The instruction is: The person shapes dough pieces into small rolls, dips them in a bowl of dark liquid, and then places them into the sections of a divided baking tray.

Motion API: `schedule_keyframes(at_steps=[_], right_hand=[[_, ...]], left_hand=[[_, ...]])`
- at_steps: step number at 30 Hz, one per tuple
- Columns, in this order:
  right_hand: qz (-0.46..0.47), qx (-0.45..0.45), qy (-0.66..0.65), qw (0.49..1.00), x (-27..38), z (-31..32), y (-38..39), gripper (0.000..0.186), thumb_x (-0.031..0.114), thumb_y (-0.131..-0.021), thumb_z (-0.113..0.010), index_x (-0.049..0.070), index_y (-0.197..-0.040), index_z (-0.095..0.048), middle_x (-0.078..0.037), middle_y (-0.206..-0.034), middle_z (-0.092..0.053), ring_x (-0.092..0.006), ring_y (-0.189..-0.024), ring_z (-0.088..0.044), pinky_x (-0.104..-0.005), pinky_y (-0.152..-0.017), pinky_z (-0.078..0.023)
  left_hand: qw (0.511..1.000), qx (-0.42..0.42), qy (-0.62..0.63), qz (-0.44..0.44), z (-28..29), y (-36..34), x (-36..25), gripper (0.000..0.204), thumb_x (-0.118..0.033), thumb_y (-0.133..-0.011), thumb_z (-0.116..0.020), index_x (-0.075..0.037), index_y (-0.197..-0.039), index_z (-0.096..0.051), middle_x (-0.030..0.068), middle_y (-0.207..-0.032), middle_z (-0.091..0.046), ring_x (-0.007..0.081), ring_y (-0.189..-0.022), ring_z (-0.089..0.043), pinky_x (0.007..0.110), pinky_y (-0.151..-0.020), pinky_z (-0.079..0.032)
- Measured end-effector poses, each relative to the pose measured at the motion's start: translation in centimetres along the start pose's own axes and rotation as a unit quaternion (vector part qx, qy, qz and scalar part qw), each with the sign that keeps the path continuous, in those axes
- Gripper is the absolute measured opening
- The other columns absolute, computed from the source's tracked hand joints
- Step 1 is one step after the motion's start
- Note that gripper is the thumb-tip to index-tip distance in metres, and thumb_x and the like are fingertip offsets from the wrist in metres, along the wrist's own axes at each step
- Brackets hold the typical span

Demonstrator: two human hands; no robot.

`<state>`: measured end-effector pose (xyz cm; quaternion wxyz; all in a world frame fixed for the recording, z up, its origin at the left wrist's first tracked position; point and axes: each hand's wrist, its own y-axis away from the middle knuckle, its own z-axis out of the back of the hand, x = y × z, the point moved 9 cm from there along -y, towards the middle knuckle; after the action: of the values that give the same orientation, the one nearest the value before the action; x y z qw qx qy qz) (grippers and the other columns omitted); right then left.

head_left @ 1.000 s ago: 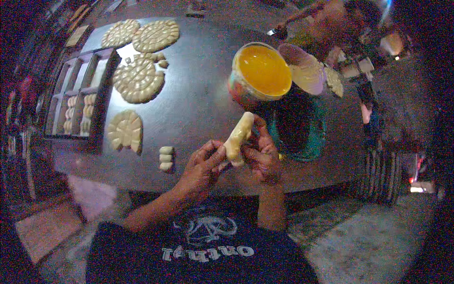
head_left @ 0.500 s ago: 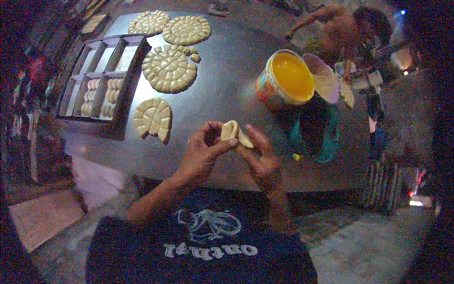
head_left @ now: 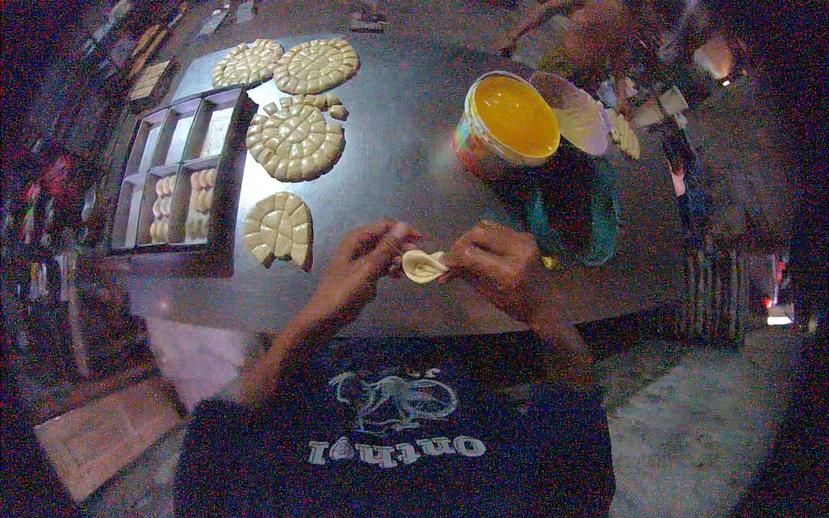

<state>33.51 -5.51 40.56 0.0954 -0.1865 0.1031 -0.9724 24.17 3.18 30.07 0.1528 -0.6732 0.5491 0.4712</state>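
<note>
Between both hands, over the table's near side, is a small piece of pale dough (head_left: 422, 268), folded into a cupped, rounded shape. My left hand (head_left: 363, 259) pinches its left edge with bent fingers. From the other side, my right hand (head_left: 499, 263) grips the dough with thumb and fingertips pressed together. Left of my left hand lies a flat dough round (head_left: 278, 226), cut into pieces, with a gap at its near edge. Behind my right hand a tub (head_left: 473, 129) tilts, holding a glossy yellow filling (head_left: 518, 116).
Three more scored dough rounds, one nearest (head_left: 295, 141), lie further back on the dark table (head_left: 393, 147). At the left a dark compartmented tray (head_left: 223, 220) holds rows of small pale pieces (head_left: 161, 207). Beside the tub stands a translucent lid (head_left: 580, 116). Another person's arm (head_left: 544, 22) shows beyond.
My right hand has closed in on the dough from the right. The dough has turned from an upright fold to a flatter, cupped shape. The whole view has shifted slightly.
</note>
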Motion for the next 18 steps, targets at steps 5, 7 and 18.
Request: schedule_keyframes(at_steps=[5,7,18], right_hand=[[0.021,-0.042,0.036,0.998,1.5,-0.5,-0.7,0.043,0.002,-0.075,-0.071,0.008,-0.116,-0.065,-0.011,-0.101,-0.066,-0.0276,-0.093,-0.066,-0.0380,-0.077,-0.057],[-0.072,-0.136,0.039,0.987,2.3,-1.7,0.0,0.042,0.002,-0.079,-0.069,0.008,-0.120,-0.063,-0.012,-0.106,-0.066,-0.0286,-0.099,-0.066,-0.0387,-0.083,-0.057],[-0.209,-0.330,-0.017,0.921,1.6,-3.0,1.2,0.027,0.006,-0.084,-0.073,0.004,-0.110,-0.065,-0.013,-0.105,-0.069,-0.0241,-0.096,-0.067,-0.0344,-0.086,-0.056]], left_hand=[[0.980,-0.014,0.193,0.038,0.9,-2.4,6.4,0.033,-0.028,-0.095,-0.064,-0.007,-0.119,-0.058,0.0046,-0.110,-0.064,0.0171,-0.094,-0.064,0.030,-0.085,-0.053],[0.965,-0.009,0.260,0.041,0.8,-2.7,7.5,0.034,-0.029,-0.094,-0.064,-0.008,-0.120,-0.056,0.0051,-0.112,-0.063,0.0181,-0.095,-0.064,0.031,-0.085,-0.054],[0.979,-0.021,0.170,-0.114,2.2,-1.7,4.3,0.032,-0.011,-0.091,-0.066,-0.005,-0.121,-0.059,0.0076,-0.116,-0.064,0.0183,-0.105,-0.062,0.032,-0.094,-0.051]])
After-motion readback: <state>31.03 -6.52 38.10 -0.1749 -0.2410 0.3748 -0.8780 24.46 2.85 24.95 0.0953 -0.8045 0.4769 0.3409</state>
